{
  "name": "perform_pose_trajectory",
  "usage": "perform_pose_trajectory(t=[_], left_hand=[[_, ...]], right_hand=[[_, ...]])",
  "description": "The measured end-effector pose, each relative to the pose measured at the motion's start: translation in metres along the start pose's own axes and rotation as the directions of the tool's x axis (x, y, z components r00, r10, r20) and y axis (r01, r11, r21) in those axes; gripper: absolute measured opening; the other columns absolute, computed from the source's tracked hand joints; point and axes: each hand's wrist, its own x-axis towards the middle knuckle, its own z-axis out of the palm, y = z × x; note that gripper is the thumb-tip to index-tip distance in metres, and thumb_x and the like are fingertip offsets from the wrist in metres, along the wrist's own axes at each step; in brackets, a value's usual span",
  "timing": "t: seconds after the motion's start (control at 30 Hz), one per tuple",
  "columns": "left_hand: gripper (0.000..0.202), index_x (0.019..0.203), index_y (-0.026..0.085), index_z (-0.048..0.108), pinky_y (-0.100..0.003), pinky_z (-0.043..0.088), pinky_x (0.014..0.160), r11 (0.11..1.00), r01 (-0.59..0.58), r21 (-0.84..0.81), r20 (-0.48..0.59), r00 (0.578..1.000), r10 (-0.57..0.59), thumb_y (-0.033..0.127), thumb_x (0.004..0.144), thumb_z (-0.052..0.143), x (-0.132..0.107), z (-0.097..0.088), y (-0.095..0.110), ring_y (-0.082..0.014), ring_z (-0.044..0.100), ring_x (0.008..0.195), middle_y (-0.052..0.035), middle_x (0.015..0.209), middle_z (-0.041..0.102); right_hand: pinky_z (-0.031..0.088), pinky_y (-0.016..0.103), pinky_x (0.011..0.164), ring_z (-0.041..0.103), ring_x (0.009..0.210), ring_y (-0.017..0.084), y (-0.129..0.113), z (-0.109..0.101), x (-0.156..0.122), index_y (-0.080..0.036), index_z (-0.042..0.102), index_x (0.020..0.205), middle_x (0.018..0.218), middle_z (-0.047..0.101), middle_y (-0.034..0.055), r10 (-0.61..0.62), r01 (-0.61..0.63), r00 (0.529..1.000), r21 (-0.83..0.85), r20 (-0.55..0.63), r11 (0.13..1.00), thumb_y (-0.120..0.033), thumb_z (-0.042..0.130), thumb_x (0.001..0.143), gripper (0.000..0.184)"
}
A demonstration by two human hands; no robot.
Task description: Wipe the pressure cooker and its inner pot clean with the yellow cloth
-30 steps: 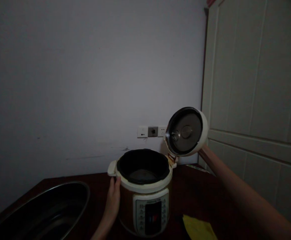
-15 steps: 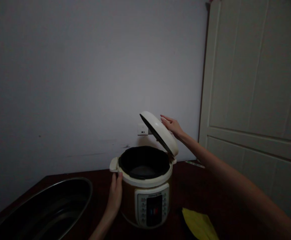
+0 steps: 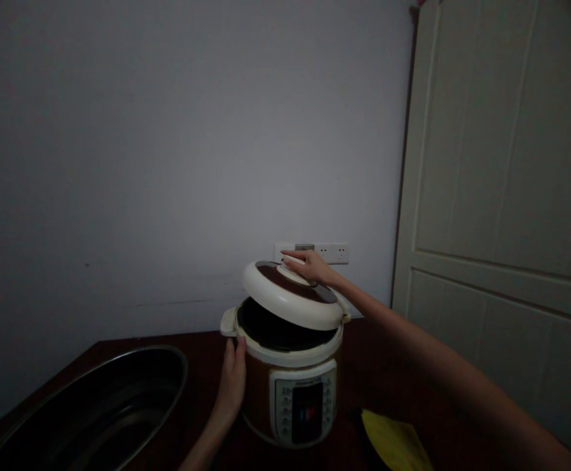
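Observation:
An electric pressure cooker (image 3: 260, 399) with a white rim, brown sides and a front button panel stands on the dark table. Its white and brown lid (image 3: 285, 307) is hinged at the right and tilted, higher on the left. A gap shows the black inside of the pot (image 3: 260, 327). My right hand (image 3: 309, 267) is closed over the knob on top of the lid, with the index finger stretched out. Against the cooker's left side, below the white side handle (image 3: 227, 322), my left hand (image 3: 235, 373) holds on; some of its fingers are hidden.
A large metal basin (image 3: 118, 399) fills the left of the dark red-brown table (image 3: 207, 366). A yellow cloth-like item (image 3: 396, 441) with a dark edge lies at the front right. Wall sockets (image 3: 334, 253) are behind the cooker, and a white panelled door (image 3: 491, 163) stands at the right.
The lid has swung down and left from a steep tilt, now covering much of the pot. My right hand has moved with it onto the knob. My left hand keeps its place on the cooker.

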Motion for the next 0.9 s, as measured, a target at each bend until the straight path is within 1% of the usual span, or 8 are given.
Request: perform_pose_trajectory(t=[0.13, 0.3, 0.47, 0.67, 0.73, 0.9], left_hand=[[0.053, 0.13, 0.016, 0.044, -0.038, 0.02, 0.111, 1.0, 0.008, -0.005, -0.015, 1.0, -0.008, 0.046, 0.087, 0.043, 0.0, 0.0, 0.002, -0.022, 0.028, 0.134, -0.0111, 0.137, 0.045], [0.054, 0.131, 0.016, 0.043, -0.039, 0.022, 0.11, 0.999, -0.02, -0.045, 0.022, 1.0, 0.021, 0.047, 0.087, 0.041, 0.0, 0.001, 0.002, -0.0225, 0.031, 0.132, -0.0122, 0.138, 0.044], [0.054, 0.133, 0.013, 0.04, -0.038, 0.018, 0.111, 1.0, 0.017, -0.016, 0.01, 1.0, -0.016, 0.045, 0.088, 0.04, 0.001, 0.001, -0.002, -0.0216, 0.025, 0.135, -0.0124, 0.143, 0.035], [0.054, 0.137, 0.006, 0.031, -0.033, 0.013, 0.112, 0.997, 0.064, 0.033, 0.032, 0.997, -0.065, 0.035, 0.09, 0.035, -0.002, 0.001, 0.006, -0.018, 0.015, 0.137, -0.0139, 0.148, 0.021], [0.055, 0.136, 0.006, 0.032, -0.032, 0.013, 0.112, 0.998, 0.045, 0.031, 0.042, 0.998, -0.047, 0.036, 0.09, 0.035, -0.002, 0.001, 0.007, -0.0178, 0.016, 0.137, -0.0141, 0.148, 0.021], [0.056, 0.134, 0.011, 0.036, -0.034, 0.018, 0.111, 1.0, -0.016, 0.003, 0.06, 0.998, 0.016, 0.044, 0.089, 0.035, -0.001, 0.001, 0.003, -0.0199, 0.023, 0.135, -0.0132, 0.146, 0.03]], right_hand=[[0.045, 0.037, 0.091, 0.059, 0.107, 0.023, -0.003, 0.011, -0.003, -0.024, 0.059, 0.119, 0.116, 0.063, 0.0053, -0.04, 0.042, 0.998, -0.048, 0.052, 0.998, -0.041, 0.052, 0.083, 0.041], [0.045, 0.036, 0.09, 0.058, 0.108, 0.024, -0.004, 0.017, -0.005, -0.021, 0.06, 0.119, 0.117, 0.062, 0.0078, -0.101, 0.109, 0.989, -0.07, 0.11, 0.992, -0.042, 0.05, 0.083, 0.043], [0.044, 0.035, 0.09, 0.058, 0.108, 0.023, -0.007, 0.024, -0.011, -0.025, 0.059, 0.119, 0.119, 0.061, 0.004, -0.121, 0.136, 0.981, -0.096, 0.149, 0.986, -0.045, 0.049, 0.084, 0.042], [0.045, 0.034, 0.086, 0.059, 0.105, 0.023, -0.016, 0.026, -0.017, -0.025, 0.058, 0.12, 0.117, 0.063, 0.0044, -0.118, 0.147, 0.975, -0.148, 0.19, 0.978, -0.045, 0.048, 0.084, 0.043], [0.045, 0.034, 0.086, 0.059, 0.105, 0.023, -0.018, 0.025, -0.017, -0.025, 0.058, 0.121, 0.117, 0.063, 0.0047, -0.116, 0.149, 0.973, -0.161, 0.197, 0.976, -0.045, 0.048, 0.085, 0.043], [0.044, 0.034, 0.086, 0.059, 0.104, 0.023, -0.017, 0.026, -0.017, -0.022, 0.057, 0.122, 0.117, 0.063, 0.0079, -0.117, 0.158, 0.966, -0.169, 0.228, 0.973, -0.046, 0.046, 0.085, 0.045]])
